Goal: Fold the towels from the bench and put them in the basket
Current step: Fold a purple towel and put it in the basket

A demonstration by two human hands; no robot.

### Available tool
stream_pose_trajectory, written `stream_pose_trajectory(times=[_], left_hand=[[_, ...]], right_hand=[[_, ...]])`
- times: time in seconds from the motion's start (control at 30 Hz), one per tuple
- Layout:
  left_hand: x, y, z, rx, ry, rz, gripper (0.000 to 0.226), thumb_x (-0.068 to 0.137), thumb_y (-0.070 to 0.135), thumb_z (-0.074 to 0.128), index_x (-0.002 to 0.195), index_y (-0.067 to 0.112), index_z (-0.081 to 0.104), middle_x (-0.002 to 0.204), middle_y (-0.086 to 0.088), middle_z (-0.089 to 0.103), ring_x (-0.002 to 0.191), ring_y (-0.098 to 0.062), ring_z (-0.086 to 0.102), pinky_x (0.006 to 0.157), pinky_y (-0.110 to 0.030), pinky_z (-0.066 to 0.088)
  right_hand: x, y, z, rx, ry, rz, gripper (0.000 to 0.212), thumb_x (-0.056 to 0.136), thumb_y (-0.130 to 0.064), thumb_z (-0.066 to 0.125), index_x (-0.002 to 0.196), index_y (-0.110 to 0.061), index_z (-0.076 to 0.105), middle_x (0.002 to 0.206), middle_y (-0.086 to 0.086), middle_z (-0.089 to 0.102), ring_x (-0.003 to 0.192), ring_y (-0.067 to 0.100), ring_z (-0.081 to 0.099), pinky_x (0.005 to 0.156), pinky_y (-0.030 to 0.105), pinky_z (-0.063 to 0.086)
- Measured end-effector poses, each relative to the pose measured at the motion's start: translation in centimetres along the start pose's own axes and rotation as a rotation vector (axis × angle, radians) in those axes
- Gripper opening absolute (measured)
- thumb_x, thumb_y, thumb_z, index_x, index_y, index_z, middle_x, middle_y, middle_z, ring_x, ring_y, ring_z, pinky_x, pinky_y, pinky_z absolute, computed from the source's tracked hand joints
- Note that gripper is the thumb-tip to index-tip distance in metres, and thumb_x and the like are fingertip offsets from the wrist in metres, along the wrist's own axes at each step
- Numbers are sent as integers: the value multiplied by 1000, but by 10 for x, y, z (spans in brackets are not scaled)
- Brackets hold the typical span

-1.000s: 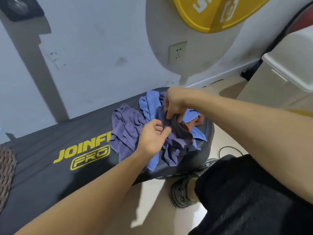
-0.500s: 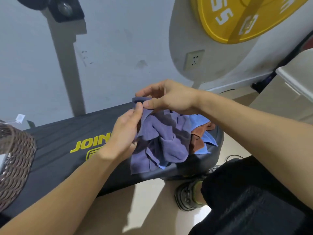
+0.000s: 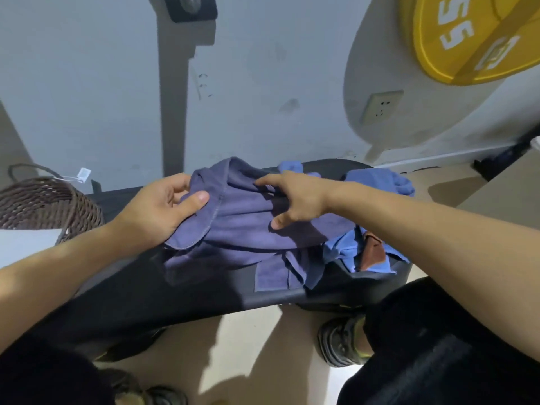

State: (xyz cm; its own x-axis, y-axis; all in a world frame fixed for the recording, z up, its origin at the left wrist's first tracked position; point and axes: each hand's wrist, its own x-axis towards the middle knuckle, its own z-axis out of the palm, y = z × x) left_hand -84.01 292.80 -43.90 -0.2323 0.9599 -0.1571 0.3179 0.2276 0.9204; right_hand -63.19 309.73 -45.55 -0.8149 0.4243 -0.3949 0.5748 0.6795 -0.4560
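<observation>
Change: since half a second back, the purple towel (image 3: 248, 223) has been pulled out of its bunched-up clump and spread wider across the bench (image 3: 175, 290); the hands have been drawn apart, and more of the basket (image 3: 43, 203) is seen on the left now.
Left hand: the left hand (image 3: 163, 211) is clamped on the towel's left edge, with the hemmed corner pinched between thumb and curled fingers.
Right hand: the right hand (image 3: 295, 200) is laid on top of the towel further right, fingers fairly straight and spread, index stretched toward the far fold. Nothing is gripped by it, it's more of a press.
Purple towel: held slightly up at the left, draped over the black pad, one flap hung over the near edge.
Other towels: a blue towel (image 3: 380, 179) is crumpled at the bench's right end, with a brown cloth (image 3: 372, 252) tucked into it.
Basket: dark wicker, parked at the left end of the bench, white tag (image 3: 84, 174) dangling just beside it.
Background: a yellow weight plate (image 3: 473, 39) is seen top right, wall socket (image 3: 381, 106) below it.
</observation>
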Motion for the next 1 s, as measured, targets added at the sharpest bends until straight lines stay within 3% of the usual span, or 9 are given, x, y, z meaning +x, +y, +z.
stream_pose_trajectory(times=[0.1, 0.23, 0.3, 0.37, 0.53, 0.67, 0.73, 0.83, 1.0], left_hand=[[0, -25, -18, 84, 63, -22, 14, 95, 26, 59, 99, 16, 66, 77, -1, 73, 67, -8, 62, 64, -20, 49], [7, -50, -32, 237, 237, -68, 16, 95, 28, 62, 86, 16, 65, 64, 5, 69, 58, -4, 56, 56, -13, 43], [15, -49, -39, 301, 296, -59, 18, 94, 32, 62, 81, 20, 63, 61, 11, 67, 54, 4, 57, 52, -10, 41], [23, -46, -48, 371, 300, -62, 21, 94, 35, 61, 78, 21, 60, 62, 9, 64, 56, -2, 57, 55, -20, 42], [34, -48, -62, 561, 187, -186, 30, 91, 40, 61, 70, 20, 54, 60, 6, 55, 57, -12, 49, 53, -29, 35], [37, -57, -59, 831, 102, -288, 34, 91, 51, 55, 81, 18, 54, 81, -1, 62, 80, -26, 57, 66, -34, 43], [35, -67, -53, 925, 66, -297, 37, 91, 51, 54, 98, 15, 57, 98, -8, 66, 96, -32, 60, 81, -40, 49], [29, -85, -36, 863, 25, -207, 51, 90, 44, 58, 128, 10, 49, 125, -13, 56, 116, -34, 52, 95, -41, 44], [28, -108, -10, 688, -184, 159, 59, 89, 34, 66, 142, 17, 46, 142, 6, 49, 131, -16, 42, 107, -31, 32]], right_hand=[[15, 5, 14, -212, -72, 164, 97, 78, -42, 80, 154, -25, 23, 134, 14, 40, 118, 36, 48, 98, 46, 47], [29, 6, 14, -289, -116, 188, 36, 91, -32, 65, 115, -6, 59, 107, 17, 64, 98, 36, 60, 80, 43, 52], [35, 2, 8, -301, -112, 170, 30, 92, -31, 63, 105, -4, 64, 99, 16, 67, 95, 35, 61, 76, 40, 50], [39, -6, -2, -277, -18, 141, 26, 90, -34, 65, 97, -8, 66, 94, 10, 67, 90, 31, 60, 74, 36, 49], [46, -42, -13, -19, 240, -27, 25, 87, -39, 72, 93, -16, 66, 80, -2, 66, 70, 17, 57, 63, 27, 40], [56, -66, 8, 375, 192, -42, 18, 89, -25, 73, 89, -11, 63, 69, -1, 67, 52, 11, 61, 54, 18, 49], [65, -67, 22, 384, 112, -45, 11, 93, -16, 68, 100, -9, 65, 82, 3, 72, 68, 19, 70, 66, 25, 57], [77, -55, 26, 94, -81, -12, 26, 92, -19, 65, 117, -12, 64, 111, 3, 71, 102, 22, 67, 92, 33, 52], [82, -17, 26, -189, -222, 144, 55, 83, -30, 76, 131, -14, 57, 120, 2, 66, 110, 25, 62, 90, 33, 50]])
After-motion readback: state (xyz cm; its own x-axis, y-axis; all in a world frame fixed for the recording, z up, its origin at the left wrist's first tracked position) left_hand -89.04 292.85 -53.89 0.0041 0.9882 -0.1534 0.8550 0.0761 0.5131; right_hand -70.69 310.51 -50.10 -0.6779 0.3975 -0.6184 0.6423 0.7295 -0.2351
